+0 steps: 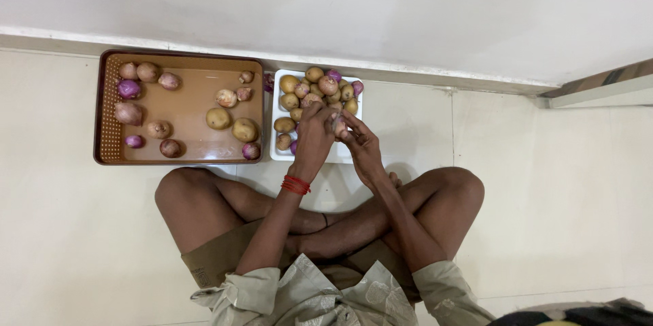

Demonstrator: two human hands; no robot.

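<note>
White tray (345, 155) on the floor holds potatoes and purple onions; both hands meet over it, the left hand (314, 137) and right hand (358, 144) gripping one small onion (338, 125). Brown tray (109, 108) sits just beside.

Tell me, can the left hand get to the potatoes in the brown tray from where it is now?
Probably yes. The left hand is over the white tray, right beside the brown tray. The nearest potato lies close to its left, with nothing between them.
</note>
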